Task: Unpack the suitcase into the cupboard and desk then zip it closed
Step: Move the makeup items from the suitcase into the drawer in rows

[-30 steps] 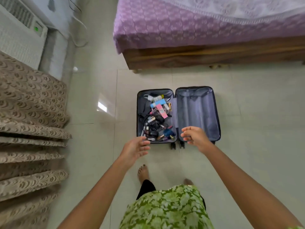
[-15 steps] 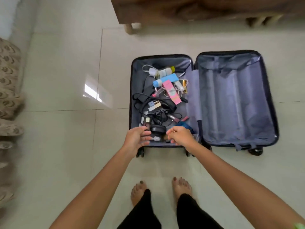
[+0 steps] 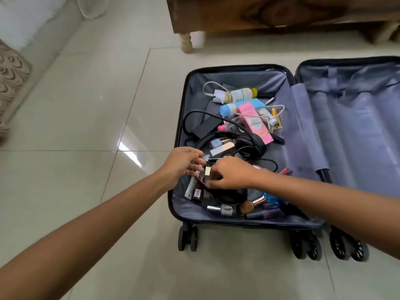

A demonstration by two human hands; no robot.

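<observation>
Grey lining shows inside the open suitcase (image 3: 233,80) on the tiled floor (image 3: 91,118). Both hands reach in close together: left hand (image 3: 184,164) with fingers loosely spread, right hand (image 3: 232,173) curled over the black headphones (image 3: 251,144); its grip cannot be told.

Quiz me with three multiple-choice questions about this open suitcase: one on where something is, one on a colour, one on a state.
1. Where do the loose things lie in the suitcase?
A. left half
B. right half
C. on the floor

2. What colour is the long box?
A. green
B. pink
C. black

3. How is the suitcase?
A. zipped shut
B. standing upright
C. lying open

Answers:
1 A, the right half shows only lining.
2 B, it lies pink among the cables.
3 C, both halves lie flat, with the left hand and right hand reaching inside.
</observation>
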